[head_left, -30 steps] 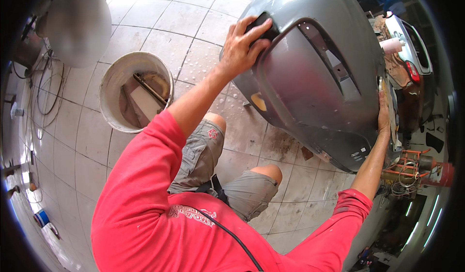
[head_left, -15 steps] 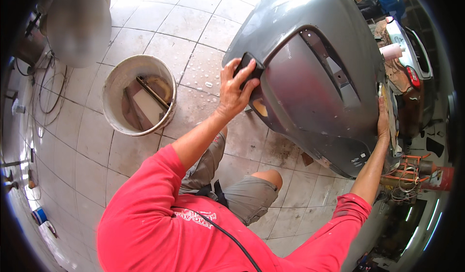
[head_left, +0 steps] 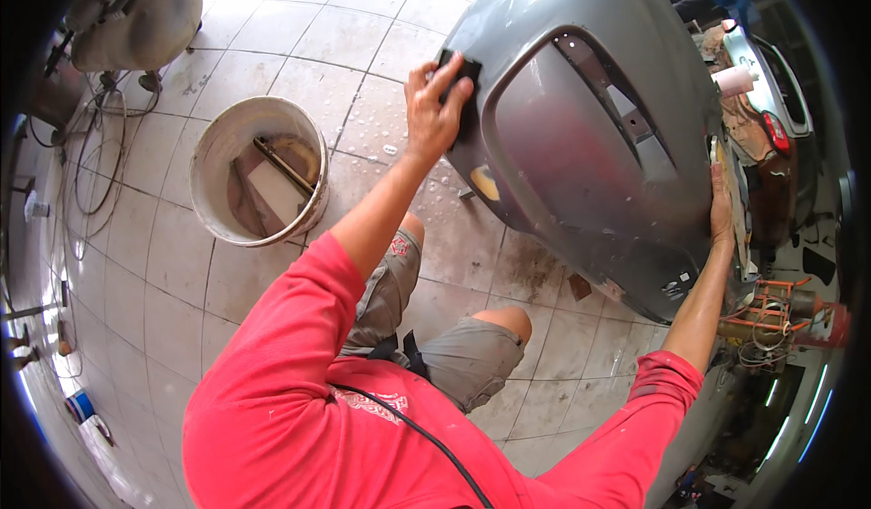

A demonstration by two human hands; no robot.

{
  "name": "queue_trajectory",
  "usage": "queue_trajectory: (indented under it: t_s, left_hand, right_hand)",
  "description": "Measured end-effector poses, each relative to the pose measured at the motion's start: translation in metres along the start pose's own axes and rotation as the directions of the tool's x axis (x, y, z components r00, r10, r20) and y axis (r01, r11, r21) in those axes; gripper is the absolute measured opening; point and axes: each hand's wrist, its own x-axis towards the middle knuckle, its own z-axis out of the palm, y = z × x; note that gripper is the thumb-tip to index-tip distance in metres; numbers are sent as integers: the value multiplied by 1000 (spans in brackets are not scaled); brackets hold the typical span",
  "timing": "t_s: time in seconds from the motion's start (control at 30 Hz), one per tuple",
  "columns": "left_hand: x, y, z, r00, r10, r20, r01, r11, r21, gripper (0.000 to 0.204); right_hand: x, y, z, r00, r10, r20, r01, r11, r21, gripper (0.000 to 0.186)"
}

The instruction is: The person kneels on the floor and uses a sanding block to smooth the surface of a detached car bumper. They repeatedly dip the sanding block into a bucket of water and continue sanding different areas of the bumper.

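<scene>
A dark grey car bumper [head_left: 562, 151] stands tilted in front of me, with a reddish patch in its recess and a tan patch at its lower left. My left hand [head_left: 434, 114] is closed around a black sanding block [head_left: 464, 78] and presses it to the bumper's left edge. At the opposite side, my right hand [head_left: 721, 205] grips the bumper's right edge, its fingers partly hidden behind that edge.
A whitish bucket [head_left: 207, 205] with murky water and several flat pieces in it stands left on the tiled floor [head_left: 318, 33]. Water drops spot the tiles beside it. A tank [head_left: 150, 24] and cables lie far left. An orange-framed cart [head_left: 780, 314] and car parts crowd the right.
My left hand has slid the sanding block up and slightly left along the bumper's edge. My right hand keeps its hold on the right edge.
</scene>
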Motion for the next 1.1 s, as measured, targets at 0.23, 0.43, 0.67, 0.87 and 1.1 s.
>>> queue_trajectory:
  t_s: [0.23,0.43,0.67,0.87,1.1]
  left_hand:
    - [-74,7,-15,997,41,68,-40,999,-11,48]
    - [26,-13,11,993,-55,-108,66,993,102,41]
    - [-27,-2,6,997,62,-39,-63,997,-38,44]
    - [-6,4,12,990,129,-56,-124,989,74,46]
    - [2,13,8,992,123,-24,-120,988,102,42]
  right_hand:
    - [-7,0,4,998,-24,-65,11,979,-206,101]
    - [1,-4,7,997,-50,-56,38,981,-188,102]
    - [-4,1,4,996,-59,-63,48,985,-166,103]
    - [1,4,6,998,-33,-50,25,989,-147,104]
    - [5,11,-2,998,-38,-41,31,988,-153,101]
